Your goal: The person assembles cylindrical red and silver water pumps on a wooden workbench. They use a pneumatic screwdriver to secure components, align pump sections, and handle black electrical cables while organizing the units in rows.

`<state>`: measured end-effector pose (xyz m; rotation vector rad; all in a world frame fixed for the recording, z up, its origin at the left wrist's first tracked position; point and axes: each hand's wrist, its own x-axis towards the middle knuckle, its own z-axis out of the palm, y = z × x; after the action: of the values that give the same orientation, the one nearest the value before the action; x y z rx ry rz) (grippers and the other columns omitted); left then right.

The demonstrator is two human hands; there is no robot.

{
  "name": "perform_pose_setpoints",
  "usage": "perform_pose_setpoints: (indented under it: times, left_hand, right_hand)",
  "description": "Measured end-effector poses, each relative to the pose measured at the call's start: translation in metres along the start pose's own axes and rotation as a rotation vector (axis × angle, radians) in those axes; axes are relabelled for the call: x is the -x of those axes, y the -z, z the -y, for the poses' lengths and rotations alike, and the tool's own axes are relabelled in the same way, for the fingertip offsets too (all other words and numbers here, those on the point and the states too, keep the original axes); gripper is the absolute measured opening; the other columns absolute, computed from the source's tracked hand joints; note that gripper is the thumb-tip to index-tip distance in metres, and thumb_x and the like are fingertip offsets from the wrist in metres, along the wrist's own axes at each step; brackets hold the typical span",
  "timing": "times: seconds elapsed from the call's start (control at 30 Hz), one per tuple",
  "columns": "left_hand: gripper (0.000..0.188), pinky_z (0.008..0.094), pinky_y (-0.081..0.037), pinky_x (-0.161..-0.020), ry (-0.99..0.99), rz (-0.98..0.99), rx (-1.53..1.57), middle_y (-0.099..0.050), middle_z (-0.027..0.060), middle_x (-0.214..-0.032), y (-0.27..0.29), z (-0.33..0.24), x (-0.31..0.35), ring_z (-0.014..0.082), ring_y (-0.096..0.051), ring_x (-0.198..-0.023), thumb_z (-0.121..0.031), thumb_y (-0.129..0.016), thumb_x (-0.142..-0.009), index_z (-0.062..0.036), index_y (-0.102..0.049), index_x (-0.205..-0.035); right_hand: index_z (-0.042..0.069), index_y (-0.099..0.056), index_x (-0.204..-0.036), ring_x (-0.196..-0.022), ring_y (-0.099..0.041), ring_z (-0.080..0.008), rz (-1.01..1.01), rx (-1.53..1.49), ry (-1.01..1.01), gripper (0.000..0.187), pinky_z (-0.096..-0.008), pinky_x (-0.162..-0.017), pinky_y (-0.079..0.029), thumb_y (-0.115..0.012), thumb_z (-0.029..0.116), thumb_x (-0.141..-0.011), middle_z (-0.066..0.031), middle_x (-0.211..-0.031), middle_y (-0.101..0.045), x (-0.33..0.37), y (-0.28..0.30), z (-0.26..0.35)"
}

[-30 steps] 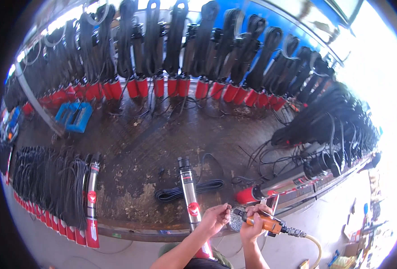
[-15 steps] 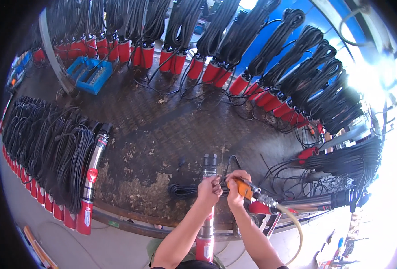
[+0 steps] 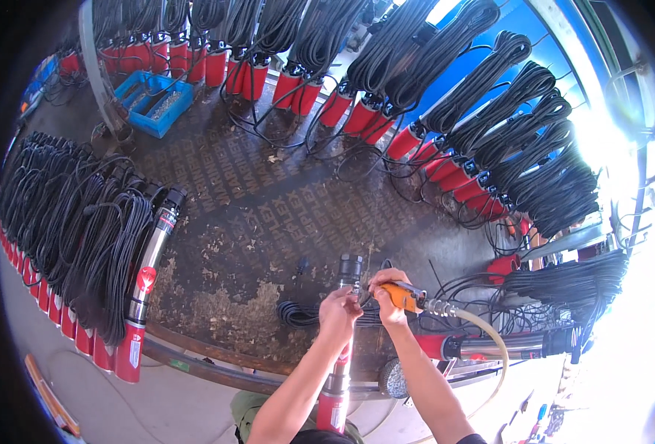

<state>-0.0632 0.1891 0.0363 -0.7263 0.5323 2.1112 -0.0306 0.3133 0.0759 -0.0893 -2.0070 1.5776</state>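
A slim steel submersible pump (image 3: 339, 381) with a black top fitting (image 3: 350, 268) and a red lower end lies in front of me, overhanging the bench edge. My left hand (image 3: 338, 314) is closed over its upper part, fingertips pinched; what they hold is too small to make out. In my right hand (image 3: 388, 294) is an orange air tool (image 3: 403, 297), gripped close beside the pump's top. A pale hose (image 3: 490, 334) runs from its metal coupling. The tool's working tip is hidden by my fingers. Left of the pump lies a coil of black cable (image 3: 296, 314).
Pumps with bundled black cables (image 3: 91, 222) stand packed at the left. More red-ended pumps (image 3: 335, 109) line the far edge. At the right lie another pump (image 3: 501, 346) and loose cables (image 3: 564, 285). A blue divided bin (image 3: 166, 111) sits by a metal post (image 3: 98, 66).
The whole view has shifted slightly. My left hand has turned a little against the pump, and the air tool in my right hand lies flatter. Both hands stay by the pump's top.
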Motion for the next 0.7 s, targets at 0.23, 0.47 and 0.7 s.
perform_pose_setpoints:
  times: [0.23, 0.47, 0.7]
  left_hand:
    - [0.011, 0.0436, -0.063, -0.079, -0.213, -0.045, -0.103, -0.066, 0.0242, -0.099, 0.028, 0.000, 0.001, 0.0307, -0.071, -0.083, -0.005, -0.044, -0.104, 0.0019, -0.043, -0.112]
    - [0.016, 0.0397, -0.065, -0.077, -0.195, -0.036, -0.058, -0.069, 0.0237, -0.096, 0.031, 0.006, -0.004, 0.0309, -0.074, -0.085, -0.011, -0.054, -0.102, 0.0046, -0.049, -0.103]
    - [0.023, 0.0344, -0.064, -0.070, -0.173, -0.007, -0.153, -0.070, 0.0169, -0.088, 0.047, 0.008, -0.012, 0.0262, -0.073, -0.074, -0.016, -0.060, -0.100, 0.0070, -0.061, -0.099]
  right_hand:
    - [0.007, -0.052, -0.097, -0.073, -0.057, -0.0183, -0.440, -0.254, -0.138, 0.019, -0.0341, -0.072, -0.050, -0.051, -0.004, -0.082, -0.0083, -0.089, -0.057, -0.009, -0.013, -0.022]
    - [0.006, -0.054, -0.097, -0.072, -0.058, -0.0167, -0.478, -0.216, -0.188, 0.019, -0.0319, -0.072, -0.050, -0.052, -0.003, -0.081, -0.0080, -0.084, -0.059, -0.008, -0.014, -0.023]
    - [0.007, -0.051, -0.101, -0.074, -0.057, -0.0136, -0.159, 0.030, -0.073, 0.016, -0.0289, -0.070, -0.049, -0.050, 0.000, -0.086, -0.0057, -0.087, -0.058, -0.003, -0.011, -0.028]
